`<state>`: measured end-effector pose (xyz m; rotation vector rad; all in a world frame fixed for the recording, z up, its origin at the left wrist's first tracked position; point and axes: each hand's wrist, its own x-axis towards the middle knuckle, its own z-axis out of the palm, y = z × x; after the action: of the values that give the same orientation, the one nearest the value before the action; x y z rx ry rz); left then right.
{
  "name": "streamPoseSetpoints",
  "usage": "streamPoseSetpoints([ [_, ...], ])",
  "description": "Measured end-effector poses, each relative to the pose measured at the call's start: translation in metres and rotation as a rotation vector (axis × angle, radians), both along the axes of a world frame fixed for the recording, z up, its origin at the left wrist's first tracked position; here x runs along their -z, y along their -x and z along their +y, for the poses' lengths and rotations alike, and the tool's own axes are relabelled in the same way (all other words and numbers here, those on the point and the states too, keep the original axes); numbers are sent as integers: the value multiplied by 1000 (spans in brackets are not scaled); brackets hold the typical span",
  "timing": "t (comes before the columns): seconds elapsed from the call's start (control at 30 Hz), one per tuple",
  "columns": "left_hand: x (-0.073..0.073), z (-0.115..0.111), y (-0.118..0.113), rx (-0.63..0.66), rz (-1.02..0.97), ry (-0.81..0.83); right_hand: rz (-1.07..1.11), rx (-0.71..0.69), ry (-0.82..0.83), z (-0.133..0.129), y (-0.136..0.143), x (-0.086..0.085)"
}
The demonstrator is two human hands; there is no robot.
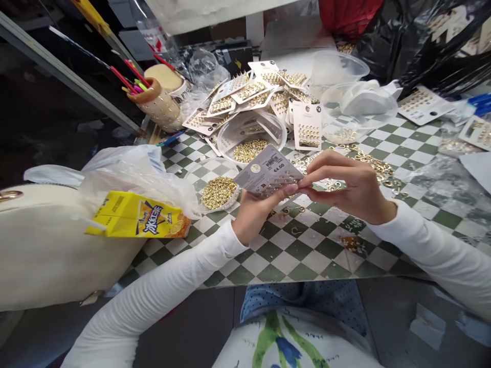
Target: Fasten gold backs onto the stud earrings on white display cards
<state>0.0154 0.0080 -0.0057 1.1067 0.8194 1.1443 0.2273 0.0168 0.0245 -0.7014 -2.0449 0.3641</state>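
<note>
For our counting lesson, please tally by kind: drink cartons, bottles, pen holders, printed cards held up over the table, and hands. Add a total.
Drink carton: 1
Bottle: 1
Pen holder: 1
Held card: 1
Hands: 2 (left hand, right hand)
Total: 6

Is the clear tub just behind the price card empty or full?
Neither; gold pieces lie low in the tub, well below its rim.
</note>
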Motion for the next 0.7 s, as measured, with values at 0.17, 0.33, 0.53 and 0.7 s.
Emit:
streamPoseSetpoints([
  [0.17, -4, 0, 0, 75, 8, 59, 43, -74, 183, 1, -4, -3],
  [0.33, 0, 1, -3, 146, -16, 129, 64, -16, 333, 0, -3, -2],
  [0.53, 0, -3, -6, 80, -55, 187, 80, 86, 300, -6, 5, 4],
  [0.7, -3, -7, -8, 42, -85, 194, -38, 102, 88, -7, 10, 8],
])
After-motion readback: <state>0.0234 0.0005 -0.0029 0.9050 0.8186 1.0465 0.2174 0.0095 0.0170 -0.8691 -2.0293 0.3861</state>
